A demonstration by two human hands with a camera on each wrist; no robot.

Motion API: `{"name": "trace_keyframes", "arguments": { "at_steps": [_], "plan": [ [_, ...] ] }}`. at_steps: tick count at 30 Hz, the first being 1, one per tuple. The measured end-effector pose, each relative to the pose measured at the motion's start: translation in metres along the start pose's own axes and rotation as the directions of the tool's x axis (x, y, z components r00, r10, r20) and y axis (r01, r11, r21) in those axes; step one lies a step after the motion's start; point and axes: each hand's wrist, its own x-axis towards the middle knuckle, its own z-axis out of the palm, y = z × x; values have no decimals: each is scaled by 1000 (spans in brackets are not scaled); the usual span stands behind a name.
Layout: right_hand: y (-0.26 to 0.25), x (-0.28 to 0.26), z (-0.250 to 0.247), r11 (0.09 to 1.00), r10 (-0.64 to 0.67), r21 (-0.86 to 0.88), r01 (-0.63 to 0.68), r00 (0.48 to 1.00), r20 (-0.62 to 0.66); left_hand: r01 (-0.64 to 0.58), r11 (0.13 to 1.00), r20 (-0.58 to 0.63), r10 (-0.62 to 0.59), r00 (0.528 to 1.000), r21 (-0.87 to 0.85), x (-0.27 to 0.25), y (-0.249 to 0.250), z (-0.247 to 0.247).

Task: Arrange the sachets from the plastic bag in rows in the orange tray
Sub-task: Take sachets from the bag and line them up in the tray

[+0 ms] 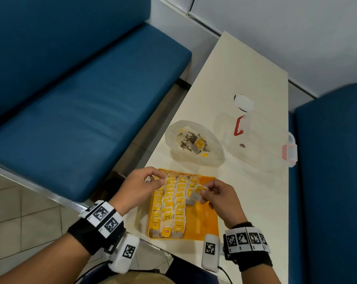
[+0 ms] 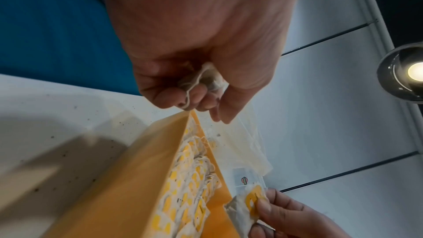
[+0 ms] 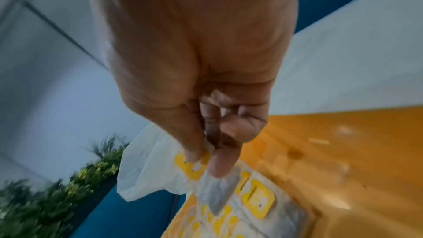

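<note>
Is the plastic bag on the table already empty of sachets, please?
No, the head view shows the plastic bag beyond the orange tray with a few yellow-tagged sachets in it.

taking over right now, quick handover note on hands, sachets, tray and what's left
Left hand: grips a crumpled sachet with its string, over the tray's far left corner.
Right hand: pinches a yellow-tagged sachet over the fourth row.
Orange tray: three long rows filled on the left, a fourth row started at the far end; the right side is bare.
Plastic bag: open beyond the tray, a few sachets inside.
Left to do: place both held sachets, empty the bag, continue the rows rightward.
</note>
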Motion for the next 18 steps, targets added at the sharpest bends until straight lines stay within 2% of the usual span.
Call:
{"name": "trace_keyframes", "arguments": {
  "at_steps": [3, 7, 11, 14, 18],
  "plan": [
    [6, 0, 2, 998, 33, -60, -32, 999, 23, 35, 999, -38, -34, 999, 12, -1, -5, -1],
    [10, -1, 7, 967, 18, -255, -9, 999, 34, 78, 996, -59, -76, 995, 40, -2, -12, -2],
    [5, -4, 5, 968, 4, -249, 15, 997, 77, 98, 993, -50, -95, 994, 64, -3, -17, -3],
    [2, -4, 2, 961, 23, -277, -5, 998, 63, 104, 991, -41, -101, 994, 81, -2, -19, -3],
    [6, -1, 3, 918, 121, -391, -63, 985, 123, 118, 990, -24, -117, 993, 80, -3, -19, -1]
  ]
}}
